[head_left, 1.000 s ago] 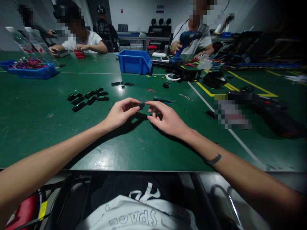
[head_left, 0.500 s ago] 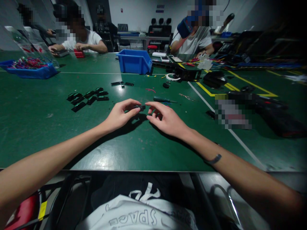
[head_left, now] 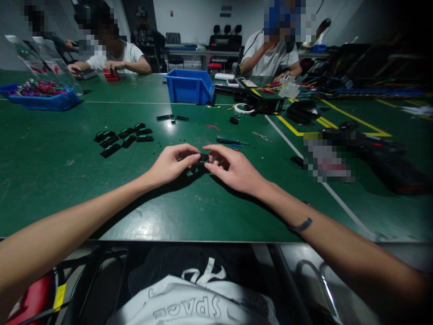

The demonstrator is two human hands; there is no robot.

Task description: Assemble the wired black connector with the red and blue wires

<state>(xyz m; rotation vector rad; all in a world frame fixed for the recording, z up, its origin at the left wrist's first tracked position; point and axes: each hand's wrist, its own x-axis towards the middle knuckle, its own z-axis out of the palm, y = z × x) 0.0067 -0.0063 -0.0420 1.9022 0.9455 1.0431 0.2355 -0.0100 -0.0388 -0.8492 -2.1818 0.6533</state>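
Note:
Between thumb and fingers, my left hand (head_left: 173,164) grips a small black part (head_left: 203,158) just over the green table (head_left: 162,212). My right hand (head_left: 233,169) is at the other end of that part, its fingers curved and apart; whether they touch it I cannot tell. Several black pieces with green on them (head_left: 110,139) lie in a group to the left. Further back are a few slim black pieces (head_left: 172,119). A dark green screwdriver (head_left: 230,141) rests just beyond my right hand.
A blue bin (head_left: 189,88) stands at the back middle. Bottles and a blue tray (head_left: 50,101) of coloured wires are at the back left. Black devices and cables lie on the right. Two people (head_left: 130,61) sit across the table.
The black part has tilted and shows more of its surface between my hands. My right hand's fingertips have come slightly closer to it. Across the table, a person's hand has risen towards the blue headgear.

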